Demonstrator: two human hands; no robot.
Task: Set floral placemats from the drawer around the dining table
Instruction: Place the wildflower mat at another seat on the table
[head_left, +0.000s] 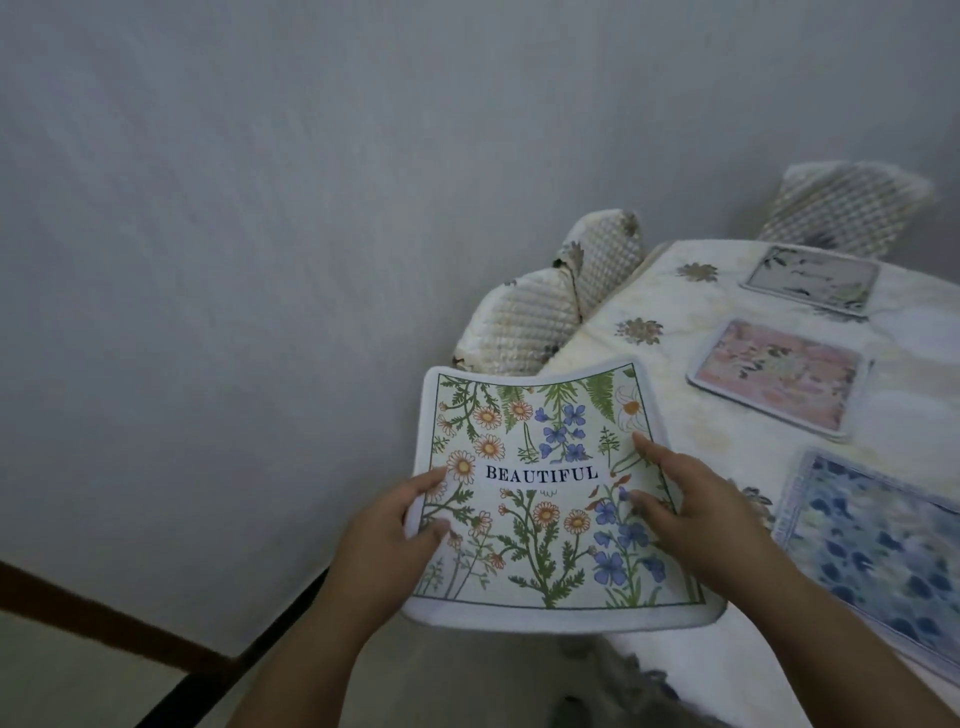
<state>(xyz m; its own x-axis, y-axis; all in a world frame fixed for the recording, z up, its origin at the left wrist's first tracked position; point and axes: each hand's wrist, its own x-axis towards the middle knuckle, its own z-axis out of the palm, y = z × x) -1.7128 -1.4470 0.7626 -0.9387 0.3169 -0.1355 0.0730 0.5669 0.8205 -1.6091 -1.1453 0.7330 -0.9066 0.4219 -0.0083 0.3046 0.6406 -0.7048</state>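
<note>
both hands (545, 525) grip floral placemat (540, 499), 3 mats (779, 376) on table (670, 306)

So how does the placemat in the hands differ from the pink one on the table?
The BEAUTIFUL placemat is held in the air by the left hand and right hand, its far edge curling; the pink placemat lies flat on the table. The held one has a white ground with lettering; the pink one shows none. Both are floral with rounded corners.
</note>
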